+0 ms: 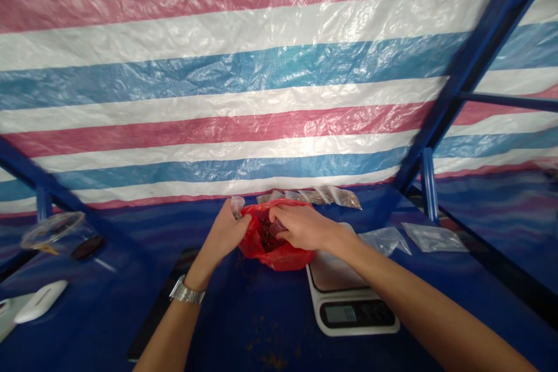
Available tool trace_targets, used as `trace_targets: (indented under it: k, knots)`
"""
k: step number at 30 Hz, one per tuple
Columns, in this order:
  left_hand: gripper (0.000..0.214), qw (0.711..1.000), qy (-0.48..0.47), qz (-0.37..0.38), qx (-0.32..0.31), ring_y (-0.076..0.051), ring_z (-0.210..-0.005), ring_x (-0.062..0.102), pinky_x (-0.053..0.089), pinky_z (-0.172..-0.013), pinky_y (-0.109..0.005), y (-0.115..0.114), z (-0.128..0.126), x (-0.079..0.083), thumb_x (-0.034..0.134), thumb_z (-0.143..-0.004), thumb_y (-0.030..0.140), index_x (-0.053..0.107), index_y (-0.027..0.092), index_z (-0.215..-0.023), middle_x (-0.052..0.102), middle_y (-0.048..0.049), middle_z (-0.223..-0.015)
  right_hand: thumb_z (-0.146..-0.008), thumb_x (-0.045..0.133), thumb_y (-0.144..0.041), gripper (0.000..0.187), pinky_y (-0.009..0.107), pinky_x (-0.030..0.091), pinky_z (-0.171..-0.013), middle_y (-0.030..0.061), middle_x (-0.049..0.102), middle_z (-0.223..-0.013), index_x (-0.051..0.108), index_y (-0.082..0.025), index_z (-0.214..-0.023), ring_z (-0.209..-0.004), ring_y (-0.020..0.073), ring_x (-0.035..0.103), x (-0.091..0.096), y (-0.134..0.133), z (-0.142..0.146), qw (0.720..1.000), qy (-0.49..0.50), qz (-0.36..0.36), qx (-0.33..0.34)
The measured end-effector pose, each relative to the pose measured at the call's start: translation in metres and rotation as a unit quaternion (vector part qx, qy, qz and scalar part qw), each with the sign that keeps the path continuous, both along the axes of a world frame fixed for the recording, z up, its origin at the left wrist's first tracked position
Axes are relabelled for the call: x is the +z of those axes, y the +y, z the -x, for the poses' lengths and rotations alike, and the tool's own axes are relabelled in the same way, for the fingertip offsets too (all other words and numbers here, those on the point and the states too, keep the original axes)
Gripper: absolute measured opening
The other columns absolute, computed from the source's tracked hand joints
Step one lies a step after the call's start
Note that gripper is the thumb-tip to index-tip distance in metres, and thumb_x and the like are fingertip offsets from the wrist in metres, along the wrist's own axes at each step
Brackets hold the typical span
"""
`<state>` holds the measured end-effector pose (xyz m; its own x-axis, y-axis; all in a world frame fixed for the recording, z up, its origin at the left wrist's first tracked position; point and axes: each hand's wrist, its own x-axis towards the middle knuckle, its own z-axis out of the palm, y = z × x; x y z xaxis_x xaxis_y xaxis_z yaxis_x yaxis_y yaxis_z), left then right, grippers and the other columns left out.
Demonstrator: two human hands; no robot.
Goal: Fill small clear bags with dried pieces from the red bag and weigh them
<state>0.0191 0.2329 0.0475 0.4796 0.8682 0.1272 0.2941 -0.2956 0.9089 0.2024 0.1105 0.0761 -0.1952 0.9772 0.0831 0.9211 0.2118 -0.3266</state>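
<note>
A red plastic bag (283, 258) sits open on the blue table, with small dark brown bits (267, 236) inside. Pinched in my left hand (227, 226), at the bag's left rim, is a small clear plastic bag (237, 203). My right hand (303, 225) reaches over the right rim into the red bag, its fingers curled down among the contents. What those fingers grip is partly hidden; something reddish and translucent shows beside them. Right of the red bag, under my right forearm, stands a white kitchen scale (317, 308) with a lit display.
Several filled clear sachets (344, 197) lie in a row behind the red bag. Flat clear bags (431, 238) rest at the right. To the left are a black flat object (150, 319), a clear plastic container (54, 232) and a white case (41, 302). Blue metal bars (436, 122) frame the striped sheet.
</note>
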Motion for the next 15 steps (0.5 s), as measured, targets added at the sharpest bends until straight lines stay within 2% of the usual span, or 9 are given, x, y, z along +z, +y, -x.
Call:
trace_targets:
  k: [5, 9, 13, 15]
  knots:
    - [0.020, 0.999, 0.005, 0.045, -0.010, -0.018, -0.072, 0.060, 0.046, -0.069, -0.029, -0.007, -0.001, 0.006, 0.062, -0.073, 0.026, 0.061, 0.018, -0.092, 0.067, 0.0005, -0.080, -0.074, 0.064, 0.002, 0.030, 0.033, 0.047, -0.082, 0.0112, 0.073, -0.108, 0.066, -0.015, -0.099, -0.100, 0.0259, 0.067, -0.009, 0.004, 0.000, 1.000, -0.026, 0.001, 0.014]
    - [0.014, 0.993, -0.005, 0.100, -0.066, -0.016, -0.069, 0.057, 0.044, -0.066, -0.027, -0.013, -0.002, 0.008, 0.060, -0.071, 0.026, 0.059, 0.019, -0.083, 0.065, 0.0016, -0.076, -0.082, 0.064, -0.004, 0.041, 0.037, 0.050, -0.094, 0.0156, 0.070, -0.128, 0.064, -0.014, -0.122, -0.116, 0.0284, 0.066, -0.016, 0.007, -0.001, 0.999, 0.006, -0.034, 0.000]
    - [0.013, 0.986, -0.030, 0.147, -0.079, -0.013, -0.063, 0.052, 0.040, -0.062, -0.025, -0.018, -0.004, 0.010, 0.063, -0.069, 0.026, 0.057, 0.019, -0.078, 0.059, 0.0047, -0.070, -0.085, 0.062, -0.005, 0.028, 0.038, 0.051, -0.092, 0.0168, 0.073, -0.120, 0.069, -0.013, -0.111, -0.110, 0.0294, 0.069, -0.018, 0.008, 0.001, 1.000, -0.008, -0.014, -0.004]
    - [0.015, 0.982, -0.048, 0.163, -0.078, -0.012, -0.062, 0.051, 0.039, -0.061, -0.024, -0.019, -0.005, 0.011, 0.065, -0.068, 0.028, 0.057, 0.019, -0.077, 0.058, 0.0051, -0.068, -0.084, 0.061, -0.003, 0.029, 0.037, 0.051, -0.092, 0.0163, 0.073, -0.118, 0.069, -0.013, -0.110, -0.109, 0.0289, 0.069, -0.018, 0.008, 0.001, 1.000, -0.016, -0.015, -0.005]
